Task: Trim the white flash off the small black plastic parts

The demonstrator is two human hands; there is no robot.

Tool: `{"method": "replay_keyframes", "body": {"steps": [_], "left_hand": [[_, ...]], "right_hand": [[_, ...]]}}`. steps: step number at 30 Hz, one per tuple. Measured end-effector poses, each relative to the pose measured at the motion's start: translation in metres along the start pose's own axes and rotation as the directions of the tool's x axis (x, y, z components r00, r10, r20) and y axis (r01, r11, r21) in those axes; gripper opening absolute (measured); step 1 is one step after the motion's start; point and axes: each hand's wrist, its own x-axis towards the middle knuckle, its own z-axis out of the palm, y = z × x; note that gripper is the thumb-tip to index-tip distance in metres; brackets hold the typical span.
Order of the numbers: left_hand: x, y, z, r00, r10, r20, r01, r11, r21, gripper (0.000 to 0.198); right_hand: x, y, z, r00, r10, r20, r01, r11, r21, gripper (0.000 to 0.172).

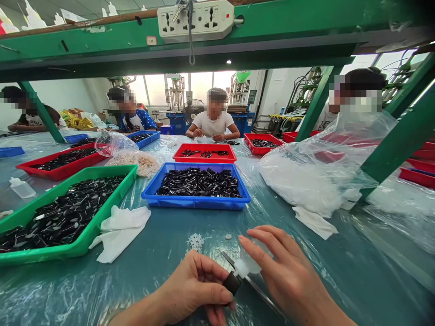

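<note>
My left hand [193, 287] pinches a small black piece [232, 284] between thumb and fingers, low in the middle of the view. My right hand [288, 271] is curled around a translucent squeeze bottle [255, 258], partly hidden by the fingers. The bottle's white tip points down at the black piece and meets its upper edge. Metal tweezers [261, 293] slant beneath the bottle and the right hand; whether they are held or lie on the table I cannot tell. Just beyond my hands are a small heap of white bits [196, 242] and a single whitish piece [228, 237].
A blue tray [195, 202] and a green tray [84, 242] hold many black pieces. White cloths [124, 222] lie near them. A clear bag [306, 181] of whitish material sits right. Green shelf framing [112, 52] crosses above. Several people sit beyond; one [214, 120] faces me.
</note>
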Motion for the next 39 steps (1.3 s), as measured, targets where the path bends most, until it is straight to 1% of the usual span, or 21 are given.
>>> {"method": "replay_keyframes", "body": {"steps": [6,13,20,25,30,32,35,39], "left_hand": [[0.001,0.000,0.000,1.000,-0.003,0.011,0.004,1.000,-0.028,0.017],[0.002,-0.002,-0.002,0.999,0.019,0.025,-0.018,0.998,-0.062,0.019],[0.000,-0.002,-0.002,0.999,0.016,0.036,-0.014,0.997,-0.076,0.019],[0.001,-0.002,-0.003,0.999,0.024,0.038,-0.021,0.997,-0.080,0.018],[0.002,-0.003,-0.003,0.998,0.020,0.052,-0.017,0.998,-0.066,0.019],[0.002,-0.003,-0.002,0.998,0.019,0.062,-0.014,0.998,-0.066,0.017],[0.002,-0.004,-0.001,0.997,0.017,0.072,-0.012,0.998,-0.061,0.016],[0.003,-0.004,-0.002,0.998,-0.006,0.063,0.009,0.999,-0.047,0.019]], "right_hand": [[-0.002,0.000,0.000,1.000,0.002,-0.030,-0.002,1.000,0.004,0.041],[-0.007,0.002,0.007,0.996,0.028,-0.089,-0.020,0.995,0.095,0.041],[-0.002,0.003,-0.002,0.997,-0.049,-0.056,0.051,0.997,0.050,0.033],[-0.003,0.005,-0.002,0.996,-0.037,-0.080,0.042,0.997,0.060,0.031],[-0.006,0.005,-0.004,0.998,-0.067,-0.008,0.068,0.996,0.052,0.028],[-0.007,0.004,-0.002,0.998,-0.048,-0.038,0.051,0.997,0.066,0.029],[-0.008,0.001,0.002,0.994,-0.010,-0.113,0.020,0.996,0.087,0.032],[-0.009,-0.002,0.007,0.991,0.014,-0.132,-0.004,0.997,0.077,0.031]]}}
